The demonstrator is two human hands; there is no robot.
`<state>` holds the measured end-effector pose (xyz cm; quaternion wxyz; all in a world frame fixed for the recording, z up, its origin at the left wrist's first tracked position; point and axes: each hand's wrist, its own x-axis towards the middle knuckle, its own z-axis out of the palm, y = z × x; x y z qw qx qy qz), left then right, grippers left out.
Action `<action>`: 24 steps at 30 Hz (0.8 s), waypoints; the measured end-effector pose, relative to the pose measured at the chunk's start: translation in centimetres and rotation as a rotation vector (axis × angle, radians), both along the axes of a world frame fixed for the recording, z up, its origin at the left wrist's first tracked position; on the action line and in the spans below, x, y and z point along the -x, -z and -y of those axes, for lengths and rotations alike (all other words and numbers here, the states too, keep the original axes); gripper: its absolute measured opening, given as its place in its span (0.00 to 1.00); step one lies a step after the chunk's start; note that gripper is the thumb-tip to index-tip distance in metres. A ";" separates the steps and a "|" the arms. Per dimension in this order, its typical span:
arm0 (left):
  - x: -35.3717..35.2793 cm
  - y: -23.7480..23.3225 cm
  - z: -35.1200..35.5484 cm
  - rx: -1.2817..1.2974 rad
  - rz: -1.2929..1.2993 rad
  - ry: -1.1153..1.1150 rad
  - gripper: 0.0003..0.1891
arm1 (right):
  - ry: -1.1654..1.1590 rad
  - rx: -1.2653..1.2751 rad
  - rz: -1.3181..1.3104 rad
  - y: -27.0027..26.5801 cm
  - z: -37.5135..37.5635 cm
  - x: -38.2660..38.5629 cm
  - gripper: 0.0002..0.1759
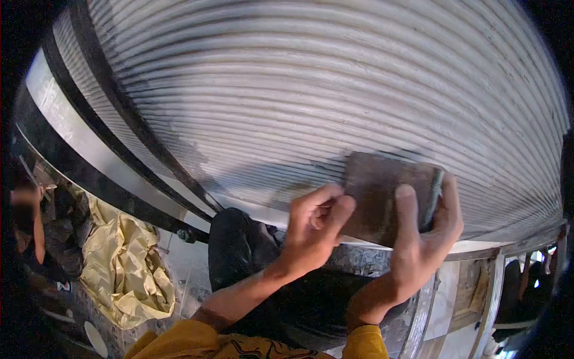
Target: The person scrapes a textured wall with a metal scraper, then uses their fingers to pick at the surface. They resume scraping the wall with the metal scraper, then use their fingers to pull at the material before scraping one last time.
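Observation:
A brown, roughly square sheet that looks like sandpaper is held up in front of a grey ribbed panel. My right hand grips its right side, with the thumb flat on the face and the fingers curled behind a folded or rolled edge. At the left edge, my left hand is closed, thumb and forefinger pinched against the sheet's border. The fingers of the right hand are partly hidden by the sheet. Dark streaks mark the ribs just behind it.
Dark strips border the panel on the left. Crumpled yellow-gold sheeting lies on the floor at lower left, near another person. A metal frame stands at lower right. My knee is close below the panel.

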<state>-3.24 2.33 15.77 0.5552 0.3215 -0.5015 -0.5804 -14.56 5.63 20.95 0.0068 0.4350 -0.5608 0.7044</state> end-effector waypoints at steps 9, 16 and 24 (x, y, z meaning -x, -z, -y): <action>-0.8 -0.1 0.6 -0.035 -0.063 0.076 0.12 | -0.103 -0.135 0.058 -2.0 -0.3 -0.9 0.11; 1.2 0.3 1.1 0.108 0.024 0.224 0.12 | -0.075 -0.065 0.193 -1.2 -1.5 1.1 0.16; -1.6 -0.7 0.7 0.022 -0.006 0.096 0.13 | -0.222 -0.147 -0.026 -1.1 0.3 0.1 0.15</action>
